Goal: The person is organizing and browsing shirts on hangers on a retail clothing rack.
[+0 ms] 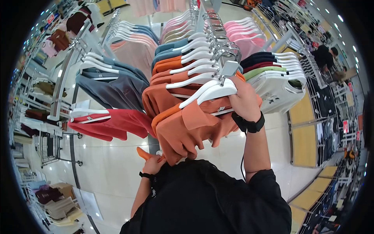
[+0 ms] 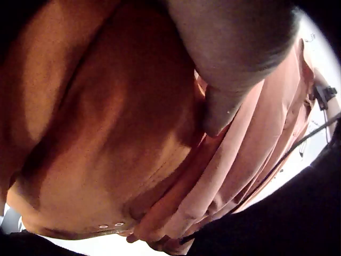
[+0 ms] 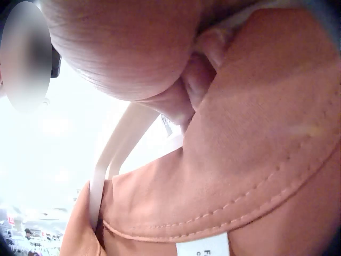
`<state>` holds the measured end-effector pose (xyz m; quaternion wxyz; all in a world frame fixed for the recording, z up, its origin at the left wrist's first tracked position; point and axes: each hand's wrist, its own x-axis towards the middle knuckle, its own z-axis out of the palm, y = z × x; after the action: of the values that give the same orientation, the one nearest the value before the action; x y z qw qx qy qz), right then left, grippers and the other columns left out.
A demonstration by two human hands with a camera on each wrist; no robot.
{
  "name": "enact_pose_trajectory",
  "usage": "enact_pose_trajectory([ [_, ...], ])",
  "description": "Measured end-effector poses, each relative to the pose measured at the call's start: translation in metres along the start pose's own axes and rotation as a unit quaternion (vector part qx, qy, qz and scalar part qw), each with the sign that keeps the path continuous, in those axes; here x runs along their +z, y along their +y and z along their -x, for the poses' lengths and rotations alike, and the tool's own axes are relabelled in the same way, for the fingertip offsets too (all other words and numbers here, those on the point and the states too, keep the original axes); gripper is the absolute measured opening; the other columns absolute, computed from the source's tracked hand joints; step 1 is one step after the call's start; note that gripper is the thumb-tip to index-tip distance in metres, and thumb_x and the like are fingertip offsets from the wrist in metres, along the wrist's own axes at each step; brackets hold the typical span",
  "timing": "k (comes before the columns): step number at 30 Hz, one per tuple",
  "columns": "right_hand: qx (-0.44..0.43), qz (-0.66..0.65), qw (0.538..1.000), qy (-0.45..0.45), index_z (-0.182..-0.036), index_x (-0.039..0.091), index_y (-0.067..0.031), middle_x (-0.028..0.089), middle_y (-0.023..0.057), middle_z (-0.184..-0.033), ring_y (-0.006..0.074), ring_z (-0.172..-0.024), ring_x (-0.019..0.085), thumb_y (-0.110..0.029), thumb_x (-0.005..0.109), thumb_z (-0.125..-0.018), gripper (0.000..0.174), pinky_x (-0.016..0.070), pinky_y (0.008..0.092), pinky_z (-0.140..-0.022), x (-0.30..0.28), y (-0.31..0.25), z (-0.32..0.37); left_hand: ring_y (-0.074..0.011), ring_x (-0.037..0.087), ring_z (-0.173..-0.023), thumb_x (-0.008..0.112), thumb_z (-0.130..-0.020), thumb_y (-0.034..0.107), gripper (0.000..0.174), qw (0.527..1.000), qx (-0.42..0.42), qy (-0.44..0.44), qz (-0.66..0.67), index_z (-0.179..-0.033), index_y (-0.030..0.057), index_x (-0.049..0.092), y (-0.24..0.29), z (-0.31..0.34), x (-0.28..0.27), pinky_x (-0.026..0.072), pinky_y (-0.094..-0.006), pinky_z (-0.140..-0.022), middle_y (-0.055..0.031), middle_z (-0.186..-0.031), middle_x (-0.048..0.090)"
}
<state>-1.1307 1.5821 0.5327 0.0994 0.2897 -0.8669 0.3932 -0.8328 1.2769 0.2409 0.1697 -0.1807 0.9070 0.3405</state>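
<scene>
A salmon-orange shirt (image 1: 187,136) hangs on a white hanger (image 1: 218,91) at the front of the rack. My right hand (image 1: 245,99) grips the shirt and hanger at its right shoulder, fingers curled behind the fabric. In the right wrist view, those fingers (image 3: 200,80) press against the shirt's stitched neckline, above a white label (image 3: 203,246). Low down, my left hand (image 1: 153,165) pinches the lower part of an orange garment (image 2: 106,133). Its thumb (image 2: 221,104) shows at the edge of this fabric, beside salmon folds; the other fingers are hidden.
More orange and blue-grey tops hang close behind on the metal rail (image 1: 223,58). A red top (image 1: 113,124) and grey-blue tops (image 1: 117,87) hang left, white tops (image 1: 274,87) right. A metal trolley (image 1: 50,148) stands farther left on the tiled floor (image 1: 109,163).
</scene>
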Motion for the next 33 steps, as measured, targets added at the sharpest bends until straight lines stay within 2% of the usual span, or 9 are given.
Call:
enact_pose_trajectory([
  [6,0.045,0.096,0.993,0.058,-0.108,0.068,-0.0083,0.072,0.0191,-0.086,0.0397,-0.089,0.071,-0.011,0.067,-0.087,0.021,0.0536,0.0491,-0.076,0.018,0.008,0.016,-0.0403,0.072,-0.083,0.07,-0.094,0.054,0.044,0.996,-0.076,0.006,0.048,-0.092,0.0103,0.075,-0.017,0.018,0.006,0.0566,-0.0502,-0.073,-0.0171,-0.082,0.074],
  [10,0.049,0.116,0.988,0.086,-0.112,0.066,-0.0079,0.072,0.018,-0.086,0.0381,-0.086,0.071,-0.018,0.075,-0.088,0.027,0.0533,0.0476,-0.074,0.03,0.0,0.033,-0.039,0.07,-0.073,0.071,-0.095,0.052,0.047,0.998,-0.018,0.065,-0.004,-0.089,0.0052,0.073,-0.024,0.031,0.006,0.0546,-0.0472,-0.067,-0.018,-0.078,0.072],
  [14,0.01,0.063,0.983,0.173,-0.119,0.065,-0.004,0.07,0.014,-0.117,0.0338,-0.109,0.065,-0.015,0.079,-0.089,0.035,0.0508,0.0439,-0.095,0.027,-0.022,0.058,-0.0417,0.07,-0.077,0.071,-0.093,0.055,0.05,0.998,0.007,0.068,-0.009,-0.085,0.0054,0.071,-0.026,0.046,-0.003,0.0543,-0.0489,-0.069,-0.0193,-0.08,0.072],
  [16,-0.069,-0.003,0.962,0.265,-0.119,0.063,-0.002,0.069,0.0105,-0.111,0.0273,-0.107,0.067,-0.007,0.074,-0.093,0.029,0.0512,0.0411,-0.095,0.03,-0.035,0.08,-0.0415,0.071,-0.079,0.07,-0.093,0.057,0.05,0.999,-0.026,0.045,-0.002,-0.088,0.0074,0.074,-0.031,0.055,-0.019,0.0545,-0.0494,-0.07,-0.0188,-0.082,0.073],
  [20,0.028,-0.066,0.985,0.157,-0.104,0.064,0.0008,0.066,0.0084,-0.095,0.0169,-0.088,0.067,0.0,0.064,-0.097,0.007,0.0534,0.0319,-0.082,0.05,-0.029,0.151,-0.0385,0.072,-0.085,0.068,-0.094,0.059,0.047,0.999,-0.017,0.031,-0.037,-0.087,0.0122,0.072,-0.059,0.075,-0.023,0.0566,-0.0491,-0.073,-0.0143,-0.082,0.073],
  [22,0.127,-0.105,0.981,0.101,-0.099,0.065,0.0015,0.068,0.0068,-0.087,0.0145,-0.075,0.065,-0.003,0.066,-0.098,0.005,0.0521,0.0289,-0.071,0.069,-0.047,0.174,-0.0377,0.073,-0.088,0.068,-0.094,0.057,0.045,0.997,-0.041,0.062,-0.035,-0.089,0.0126,0.073,-0.081,0.085,-0.013,0.0572,-0.049,-0.076,-0.0135,-0.087,0.074],
  [24,0.129,-0.095,0.984,0.075,-0.099,0.067,0.0013,0.069,0.0055,-0.085,0.0131,-0.07,0.064,-0.006,0.068,-0.098,0.007,0.0507,0.0284,-0.064,0.099,-0.028,0.201,-0.0369,0.073,-0.09,0.068,-0.095,0.056,0.043,0.995,-0.059,0.075,-0.028,-0.092,0.0133,0.075,-0.103,0.096,-0.007,0.0577,-0.0491,-0.078,-0.0126,-0.09,0.075],
  [26,0.13,-0.087,0.987,0.021,-0.101,0.071,-0.0018,0.071,0.0076,-0.087,0.0171,-0.072,0.067,-0.008,0.07,-0.096,0.008,0.0517,0.0294,-0.065,0.117,-0.032,0.221,-0.036,0.074,-0.092,0.068,-0.095,0.054,0.04,0.989,-0.127,0.047,-0.062,-0.097,0.0146,0.077,-0.113,0.112,-0.01,0.0584,-0.0485,-0.079,-0.012,-0.091,0.076],
  [33,0.136,-0.071,0.976,-0.153,-0.103,0.072,-0.0068,0.073,0.0066,-0.09,0.022,-0.078,0.07,-0.019,0.071,-0.097,0.014,0.0557,0.0351,-0.072,0.159,-0.06,0.254,-0.0355,0.074,-0.096,0.071,-0.093,0.052,0.042,0.981,-0.156,0.002,-0.118,-0.099,0.0116,0.077,-0.151,0.137,-0.017,0.0585,-0.0492,-0.082,-0.0132,-0.097,0.077],
])
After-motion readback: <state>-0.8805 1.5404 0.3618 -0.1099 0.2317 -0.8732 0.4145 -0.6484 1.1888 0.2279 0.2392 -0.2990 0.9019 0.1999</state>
